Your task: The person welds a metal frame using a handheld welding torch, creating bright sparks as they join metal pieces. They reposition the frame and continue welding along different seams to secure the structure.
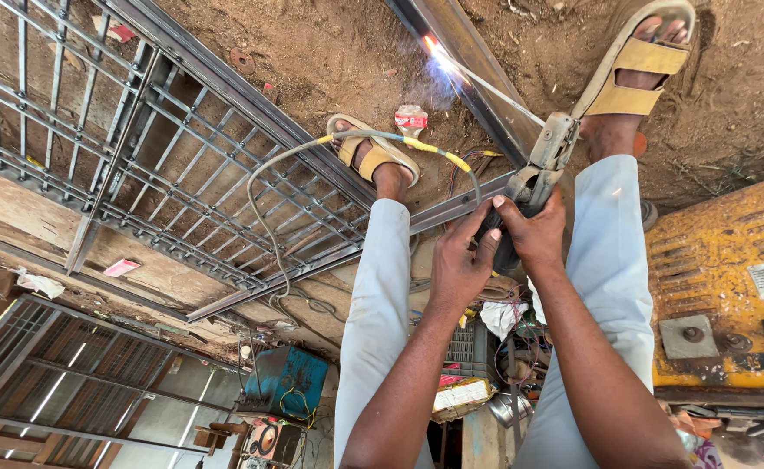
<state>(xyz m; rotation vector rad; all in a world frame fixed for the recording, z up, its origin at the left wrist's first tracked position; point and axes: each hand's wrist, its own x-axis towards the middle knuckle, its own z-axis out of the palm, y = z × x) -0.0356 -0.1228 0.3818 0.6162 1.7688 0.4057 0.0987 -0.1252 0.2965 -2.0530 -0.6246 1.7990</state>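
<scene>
Gripping the electrode holder [534, 178] with both hands, the person is steadying it so the thin welding rod [486, 85] is reaching out to the dark steel bar [460, 52] lying on the dirt floor [330, 52]. The left hand [460, 265] is wrapping its fingers [484, 227] closed around the black handle from one side, and the right hand [534, 236] is clamping shut on it from the other, so neither hand is free or spread wide. Two hands on one handle is probably keeping the long rod from wavering, since its tip is sitting well away from the grip.

The rod's far tip is touching the bar, where a bright arc [434, 50] is glowing and pale smoke is drifting just beside it. The person is standing astride the work: the left sandalled foot [373, 156] is resting beside the metal grille frame [182, 165], and the right sandalled foot [638, 61] is planted on the other side of the bar, likely bracing the stance over the joint. A cable [269, 200] with yellow taped patches is looping over the left foot toward the holder, keeping slack away from the arc. A yellow machine [729, 278] is sitting near the right leg, and a blue box [286, 382] is lying further off, beyond the grille frame.
</scene>
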